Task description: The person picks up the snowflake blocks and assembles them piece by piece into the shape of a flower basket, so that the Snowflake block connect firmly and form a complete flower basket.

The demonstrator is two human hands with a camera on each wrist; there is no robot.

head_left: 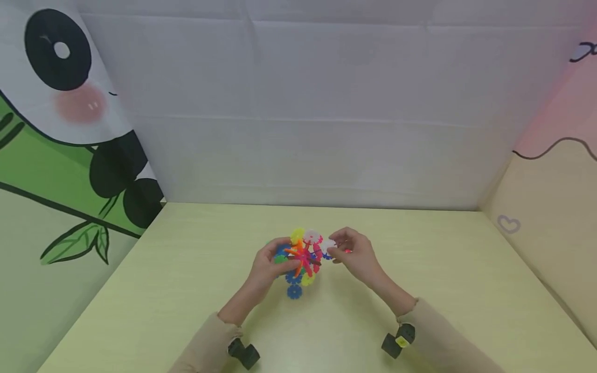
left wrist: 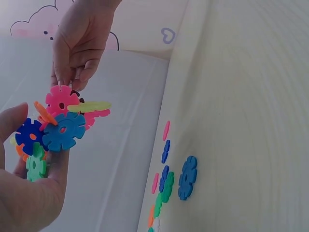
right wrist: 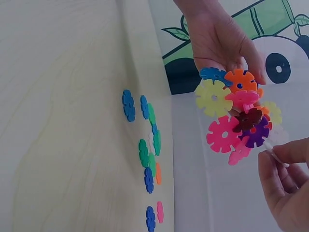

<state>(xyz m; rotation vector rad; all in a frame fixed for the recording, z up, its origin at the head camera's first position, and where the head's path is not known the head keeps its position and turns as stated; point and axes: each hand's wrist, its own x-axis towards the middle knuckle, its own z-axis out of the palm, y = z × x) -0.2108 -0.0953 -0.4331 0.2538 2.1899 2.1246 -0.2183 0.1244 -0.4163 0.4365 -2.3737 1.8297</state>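
Observation:
A cluster of interlocked plastic snowflake discs [head_left: 305,255], in orange, pink, yellow, blue, green and purple, is held up above the table. My left hand [head_left: 269,267] grips its left side, thumb in front; in the left wrist view, a green disc [left wrist: 36,163] and a dark blue disc [left wrist: 30,137] lie by the fingers. With thumb and fingertips, my right hand [head_left: 356,256] pinches a white snowflake disc [right wrist: 276,154] edge-on at the cluster's right side, next to a purple disc [right wrist: 256,133]. Whether the white disc is slotted in, I cannot tell.
Several loose snowflake discs lie on the pale table [head_left: 186,290] beneath and behind the cluster, among them a blue disc [left wrist: 188,178] and a green disc [right wrist: 144,153]. A white backdrop [head_left: 298,129] rises at the far edge, with printed panels on both sides.

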